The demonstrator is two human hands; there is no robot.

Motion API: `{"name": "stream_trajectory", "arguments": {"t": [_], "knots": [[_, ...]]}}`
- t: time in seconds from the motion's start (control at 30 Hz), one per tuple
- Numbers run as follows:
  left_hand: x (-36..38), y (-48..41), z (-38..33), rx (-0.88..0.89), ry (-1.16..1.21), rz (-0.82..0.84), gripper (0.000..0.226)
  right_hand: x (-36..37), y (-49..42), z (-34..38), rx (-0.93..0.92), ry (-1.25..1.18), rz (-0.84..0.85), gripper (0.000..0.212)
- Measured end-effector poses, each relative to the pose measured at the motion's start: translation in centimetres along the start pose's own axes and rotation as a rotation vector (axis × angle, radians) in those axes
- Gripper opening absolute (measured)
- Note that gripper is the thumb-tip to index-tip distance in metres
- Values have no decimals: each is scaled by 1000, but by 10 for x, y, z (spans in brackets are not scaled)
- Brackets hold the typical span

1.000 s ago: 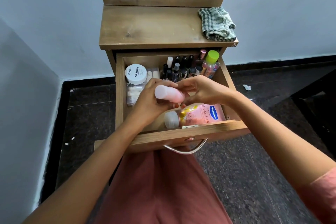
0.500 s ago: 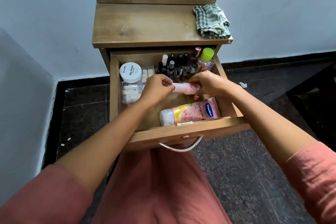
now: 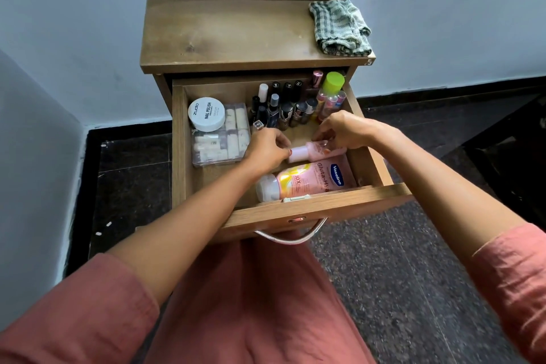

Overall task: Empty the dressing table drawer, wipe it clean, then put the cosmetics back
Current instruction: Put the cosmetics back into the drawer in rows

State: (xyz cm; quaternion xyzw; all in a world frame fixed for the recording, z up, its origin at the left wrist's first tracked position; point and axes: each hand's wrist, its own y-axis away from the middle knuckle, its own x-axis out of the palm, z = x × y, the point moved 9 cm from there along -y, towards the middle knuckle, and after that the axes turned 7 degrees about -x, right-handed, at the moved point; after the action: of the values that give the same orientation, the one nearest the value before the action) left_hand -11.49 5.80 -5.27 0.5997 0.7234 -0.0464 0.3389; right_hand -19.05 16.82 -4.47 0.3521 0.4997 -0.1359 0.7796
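The wooden drawer (image 3: 313,210) stands pulled open and holds cosmetics. A small pink bottle (image 3: 307,152) lies on its side low in the drawer, just behind the pink Vaseline lotion bottle (image 3: 313,179). My left hand (image 3: 266,148) pinches the small bottle's cap end. My right hand (image 3: 342,130) curls its fingers over the bottle's body. A white nail polish remover jar (image 3: 206,114) sits on a clear plastic box (image 3: 218,142) at the left. Several dark nail polish bottles (image 3: 283,106) and a green-capped bottle (image 3: 332,84) line the back.
A folded checked cloth (image 3: 339,28) lies on the right of the dressing table top (image 3: 224,35), under the mirror. White walls close in on the left and behind. Dark stone floor (image 3: 413,260) spreads to the right. The metal drawer handle (image 3: 291,238) juts toward my lap.
Both hands have carried the small pink bottle down from above the drawer and laid it on its side behind the Vaseline bottle.
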Motion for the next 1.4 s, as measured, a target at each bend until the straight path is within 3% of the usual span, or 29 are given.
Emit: {"name": "stream_trajectory", "arguments": {"t": [0.47, 0.8, 1.03, 1.13, 1.3, 1.4], "knots": [[8, 6, -2, 47, -60, 96, 26, 0, 7, -1, 44, -4, -70, 37], [-24, 19, -3, 56, -112, 11, 22, -12, 20, 16, 26, -154, -197, 41], [-42, 70, -17, 145, -139, -119, 16, -28, 56, 57, -92, -247, -456, 13], [-44, 101, -26, 210, -102, -223, 14, -25, 76, 84, -130, -305, -562, 11], [-41, 158, -35, 467, -78, -402, 20, -14, 123, 117, -140, -382, -859, 6], [-28, 183, -24, 598, -134, -413, 24, 1, 153, 124, -112, -378, -1025, 5]]}}
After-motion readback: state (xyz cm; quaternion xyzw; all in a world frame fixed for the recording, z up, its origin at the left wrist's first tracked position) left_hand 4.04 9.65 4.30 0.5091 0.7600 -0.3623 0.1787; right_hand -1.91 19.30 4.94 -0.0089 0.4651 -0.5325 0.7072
